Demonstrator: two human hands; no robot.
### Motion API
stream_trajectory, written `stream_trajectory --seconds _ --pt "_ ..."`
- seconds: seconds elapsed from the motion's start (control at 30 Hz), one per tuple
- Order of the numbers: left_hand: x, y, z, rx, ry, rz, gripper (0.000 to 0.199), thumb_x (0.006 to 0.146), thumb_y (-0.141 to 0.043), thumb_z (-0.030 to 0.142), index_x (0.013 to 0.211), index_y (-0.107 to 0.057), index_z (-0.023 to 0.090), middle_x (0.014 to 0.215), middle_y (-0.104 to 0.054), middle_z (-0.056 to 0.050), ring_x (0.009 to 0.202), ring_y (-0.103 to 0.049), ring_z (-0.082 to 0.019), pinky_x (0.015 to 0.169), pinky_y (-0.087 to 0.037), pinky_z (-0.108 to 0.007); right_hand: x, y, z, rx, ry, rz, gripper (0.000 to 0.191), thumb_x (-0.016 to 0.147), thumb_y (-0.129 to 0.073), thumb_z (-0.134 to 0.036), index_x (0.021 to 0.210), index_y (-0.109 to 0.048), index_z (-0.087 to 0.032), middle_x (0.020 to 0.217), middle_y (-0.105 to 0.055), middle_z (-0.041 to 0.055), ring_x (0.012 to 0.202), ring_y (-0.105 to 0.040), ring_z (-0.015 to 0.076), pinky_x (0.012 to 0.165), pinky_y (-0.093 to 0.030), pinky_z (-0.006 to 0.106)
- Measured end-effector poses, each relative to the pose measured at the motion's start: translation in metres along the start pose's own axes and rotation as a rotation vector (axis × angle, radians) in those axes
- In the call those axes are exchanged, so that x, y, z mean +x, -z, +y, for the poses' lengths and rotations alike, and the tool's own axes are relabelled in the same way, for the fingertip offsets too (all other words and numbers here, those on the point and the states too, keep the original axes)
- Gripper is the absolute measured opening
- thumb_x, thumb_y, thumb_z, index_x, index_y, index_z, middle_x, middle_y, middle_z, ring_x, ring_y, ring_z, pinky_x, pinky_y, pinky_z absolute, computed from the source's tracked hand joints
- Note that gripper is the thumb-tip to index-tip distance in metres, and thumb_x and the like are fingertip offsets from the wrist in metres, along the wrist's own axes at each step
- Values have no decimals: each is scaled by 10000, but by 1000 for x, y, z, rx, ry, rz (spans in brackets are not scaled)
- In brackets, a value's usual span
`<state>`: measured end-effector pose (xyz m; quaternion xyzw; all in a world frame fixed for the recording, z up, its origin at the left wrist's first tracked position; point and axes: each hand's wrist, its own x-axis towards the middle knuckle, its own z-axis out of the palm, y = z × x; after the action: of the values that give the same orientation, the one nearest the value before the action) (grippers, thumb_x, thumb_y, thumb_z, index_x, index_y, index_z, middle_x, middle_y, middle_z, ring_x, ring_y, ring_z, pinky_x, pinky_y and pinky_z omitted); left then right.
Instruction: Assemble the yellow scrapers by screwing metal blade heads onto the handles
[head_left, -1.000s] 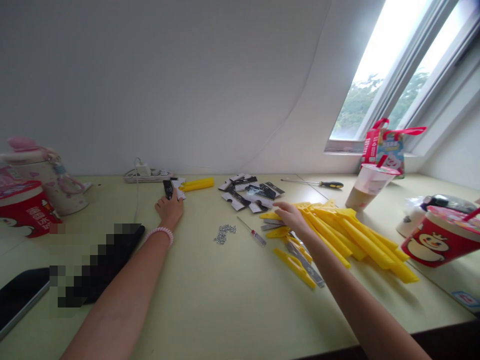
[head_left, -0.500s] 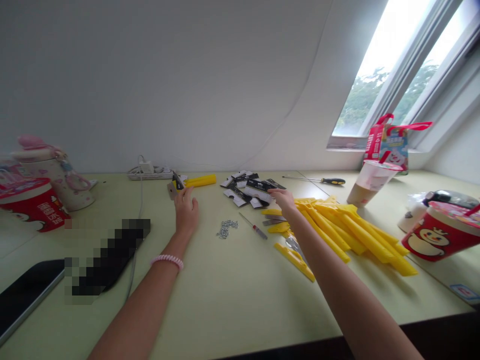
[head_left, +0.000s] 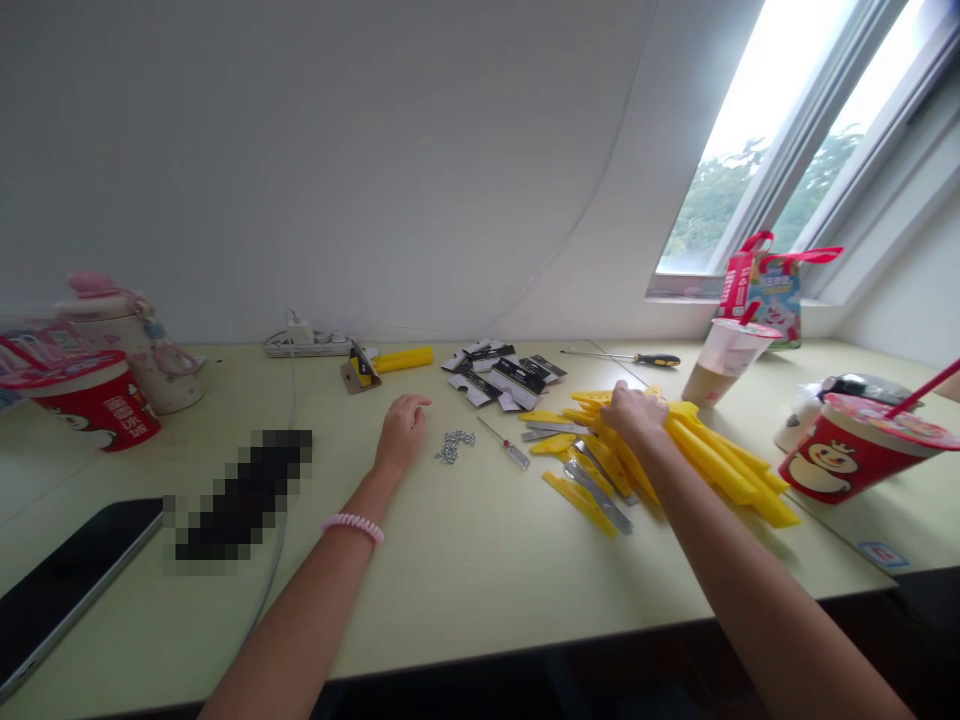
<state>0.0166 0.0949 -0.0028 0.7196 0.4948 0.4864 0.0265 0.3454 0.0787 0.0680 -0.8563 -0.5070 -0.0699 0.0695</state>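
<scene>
My left hand point(head_left: 401, 432) rests on the table with its fingers curled, left of a pile of small silver screws point(head_left: 455, 446). My right hand point(head_left: 634, 408) reaches into the heap of yellow plastic pieces point(head_left: 709, 458); its fingertips are hidden among them. Metal blades point(head_left: 604, 495) lie with smaller yellow parts at the heap's left side. A small screwdriver point(head_left: 504, 443) lies between the screws and the heap. Behind are black and white cards point(head_left: 517, 380). An open card box point(head_left: 361, 370) stands against a yellow handle point(head_left: 405, 358) at the back left.
A larger screwdriver point(head_left: 622, 357) lies near the wall. Cups point(head_left: 724, 362), a red bucket cup point(head_left: 840, 450) and a bag point(head_left: 776, 290) stand right. At left are another red cup point(head_left: 112, 400), a bottle point(head_left: 169, 370), a tablet point(head_left: 67, 570), a power strip point(head_left: 322, 345) and a cable.
My left hand has left the card box and moved right and nearer. My right hand has moved from the cards to the yellow heap. The view has shifted slightly.
</scene>
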Motion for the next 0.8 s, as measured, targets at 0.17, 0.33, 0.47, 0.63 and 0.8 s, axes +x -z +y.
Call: stream_trajectory --seconds 0.17,0.33,0.47,0.63,0.8 --pt "-2 4 3 -31 49 -19 264 760 -356 116 835 -604 165 890 -611 -64 875 -547 -183 830 -420 -341 5 -11 25 43 36 -103 315 777 -437 -259 1050 -522 -126 997 -578 152 899 -555 261 658 -419 322" --pt "-4 5 7 -50 96 -29 261 761 -360 120 830 -606 173 886 -611 -60 873 -553 -182 831 -422 -336 -4 -12 26 50 115 49 292 814 -368 -268 922 -592 -115 955 -566 173 872 -556 259 646 -405 312" --pt "-6 5 15 -133 124 -20 237 765 -386 147 819 -615 174 881 -615 -63 867 -552 -184 807 -432 -333 -18 6 11 96 187 162 312 838 -335 -285 934 -582 -121 966 -544 158 763 -576 227 615 -390 301" --pt "-8 6 46 -539 284 -64 196 771 -466 272 819 -628 172 854 -632 -69 788 -578 -175 694 -472 -298 -45 44 -23 236 425 300 282 839 -375 -303 1009 -542 -151 1007 -549 124 731 -557 192 622 -367 279" --pt "-12 4 84 -1068 443 -289 387 766 -491 427 1024 -559 146 866 -654 -98 727 -611 -178 644 -484 -306 -91 54 -69 512 675 97 231 801 -463 -373 862 -577 -183 803 -609 52 684 -536 154 593 -346 236"
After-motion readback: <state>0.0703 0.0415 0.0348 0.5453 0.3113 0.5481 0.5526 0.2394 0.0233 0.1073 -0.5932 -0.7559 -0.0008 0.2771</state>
